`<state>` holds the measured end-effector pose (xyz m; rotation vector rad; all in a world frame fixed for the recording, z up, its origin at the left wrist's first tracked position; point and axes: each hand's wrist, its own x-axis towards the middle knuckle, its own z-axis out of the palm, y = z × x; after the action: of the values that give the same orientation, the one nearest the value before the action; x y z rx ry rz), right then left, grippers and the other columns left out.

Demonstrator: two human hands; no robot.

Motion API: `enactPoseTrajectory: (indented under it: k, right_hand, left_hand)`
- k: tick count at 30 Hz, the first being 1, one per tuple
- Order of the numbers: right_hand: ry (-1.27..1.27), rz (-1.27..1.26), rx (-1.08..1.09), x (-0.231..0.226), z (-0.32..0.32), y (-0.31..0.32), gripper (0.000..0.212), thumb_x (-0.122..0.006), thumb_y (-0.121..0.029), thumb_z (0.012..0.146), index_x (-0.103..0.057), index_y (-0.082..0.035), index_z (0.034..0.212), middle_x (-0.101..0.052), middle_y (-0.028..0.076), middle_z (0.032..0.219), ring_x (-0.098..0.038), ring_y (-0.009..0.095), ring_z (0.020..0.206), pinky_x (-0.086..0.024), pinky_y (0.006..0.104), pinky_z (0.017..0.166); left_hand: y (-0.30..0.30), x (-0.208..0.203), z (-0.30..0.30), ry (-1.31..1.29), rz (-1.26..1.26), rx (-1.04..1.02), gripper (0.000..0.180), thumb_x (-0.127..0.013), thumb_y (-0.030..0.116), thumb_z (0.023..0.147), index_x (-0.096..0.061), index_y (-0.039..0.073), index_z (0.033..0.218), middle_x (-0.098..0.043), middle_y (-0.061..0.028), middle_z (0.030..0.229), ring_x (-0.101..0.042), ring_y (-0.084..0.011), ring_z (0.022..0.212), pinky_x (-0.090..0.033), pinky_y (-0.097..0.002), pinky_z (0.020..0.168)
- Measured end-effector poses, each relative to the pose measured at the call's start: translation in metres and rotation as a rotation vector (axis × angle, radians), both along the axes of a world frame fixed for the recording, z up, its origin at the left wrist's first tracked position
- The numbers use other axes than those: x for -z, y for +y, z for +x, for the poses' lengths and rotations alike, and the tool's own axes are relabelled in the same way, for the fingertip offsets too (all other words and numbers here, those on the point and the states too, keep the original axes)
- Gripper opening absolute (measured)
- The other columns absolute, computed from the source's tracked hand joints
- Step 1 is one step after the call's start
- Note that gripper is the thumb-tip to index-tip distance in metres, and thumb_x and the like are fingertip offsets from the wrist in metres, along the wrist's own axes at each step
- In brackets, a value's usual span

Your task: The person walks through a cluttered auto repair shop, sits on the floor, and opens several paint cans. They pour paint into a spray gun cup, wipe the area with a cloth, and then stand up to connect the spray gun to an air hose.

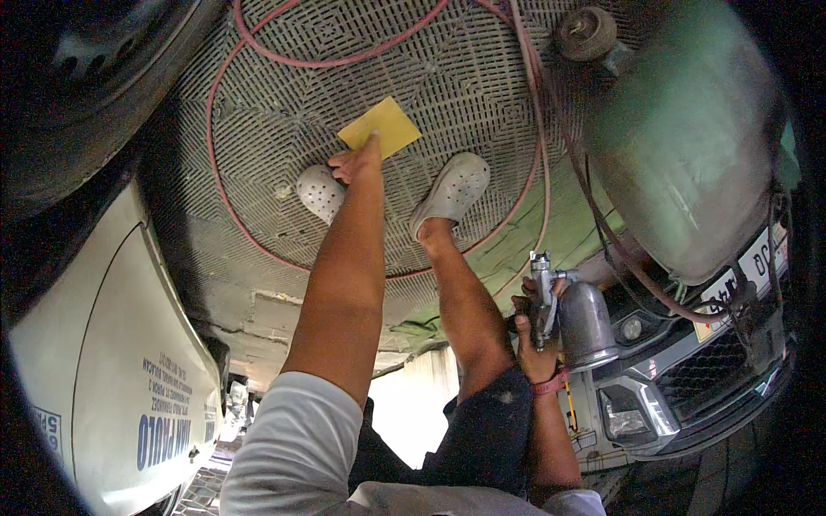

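Observation:
My left hand reaches forward and down above the floor mat, between my clog-clad feet. It pinches the near edge of a flat, yellow rectangular sheet, with one finger lying on its face. At the right, beside my knee, my right hand is wrapped round a metal spray gun. A dull grey metal cup is attached to the gun's side. A red band circles my right wrist.
Pink hose loops over the grey slatted mat. A large greenish tank stands at the right, near a vehicle's front with its headlight. A white vehicle panel and a dark tyre are at the left.

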<state>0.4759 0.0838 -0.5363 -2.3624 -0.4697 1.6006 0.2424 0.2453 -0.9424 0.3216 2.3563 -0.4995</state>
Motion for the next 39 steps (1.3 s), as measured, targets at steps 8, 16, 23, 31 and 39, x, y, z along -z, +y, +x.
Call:
enactPoseTrajectory:
  k: [8,16,23,31,39]
  right_hand:
    - [0.076,0.008,-0.135,0.024,-0.002,-0.005,0.088,-0.06,-0.029,0.105,-0.002,-0.01,0.168,-0.052,0.014,0.149,-0.062,0.024,0.118,-0.049,0.0378,0.103]
    - [0.029,0.014,-0.272,0.034,-0.008,-0.022,0.085,-0.059,-0.018,0.104,-0.004,-0.01,0.168,-0.052,0.017,0.146,-0.062,0.024,0.115,-0.049,0.0395,0.102]
    - [0.013,0.103,-0.2,0.033,-0.014,-0.021,0.083,-0.063,-0.02,0.102,-0.011,-0.009,0.167,-0.055,0.014,0.144,-0.064,0.024,0.109,-0.051,0.0379,0.098]
    - [-0.023,0.108,-0.271,0.039,-0.02,-0.03,0.083,-0.059,-0.024,0.104,-0.007,-0.014,0.168,-0.054,0.016,0.148,-0.061,0.028,0.119,-0.046,0.0395,0.106]
    - [-0.147,0.307,-0.518,-0.047,-0.014,0.002,0.08,-0.063,-0.036,0.1,-0.024,-0.012,0.165,-0.03,0.015,0.169,-0.021,0.036,0.158,-0.015,0.0455,0.129]
  left_hand:
    - [0.016,0.01,0.004,0.047,0.007,0.006,0.103,-0.093,0.061,0.062,-0.04,0.006,0.131,-0.053,-0.0203,0.132,-0.056,-0.0365,0.125,-0.052,-0.0474,0.102]
    - [0.007,0.015,0.008,0.035,0.095,-0.034,0.097,-0.092,0.06,0.063,-0.042,0.009,0.128,-0.053,-0.0156,0.134,-0.054,-0.0335,0.128,-0.049,-0.0481,0.106]
    - [0.023,-0.013,0.017,0.053,0.038,0.019,0.084,-0.087,0.057,0.073,-0.046,0.009,0.129,-0.056,-0.011,0.131,-0.053,-0.0339,0.13,-0.05,-0.0509,0.104]
    - [-0.028,-0.104,-0.021,-0.266,0.721,0.5,0.019,-0.071,0.024,0.091,-0.06,0.011,0.099,-0.07,-0.0138,0.099,-0.069,-0.0373,0.088,-0.053,-0.0475,0.081]
    - [-0.018,-0.41,-0.074,-0.536,0.68,0.572,0.021,-0.072,0.014,0.093,-0.057,0.003,0.102,-0.066,-0.0149,0.093,-0.068,-0.0313,0.086,-0.054,-0.042,0.084]
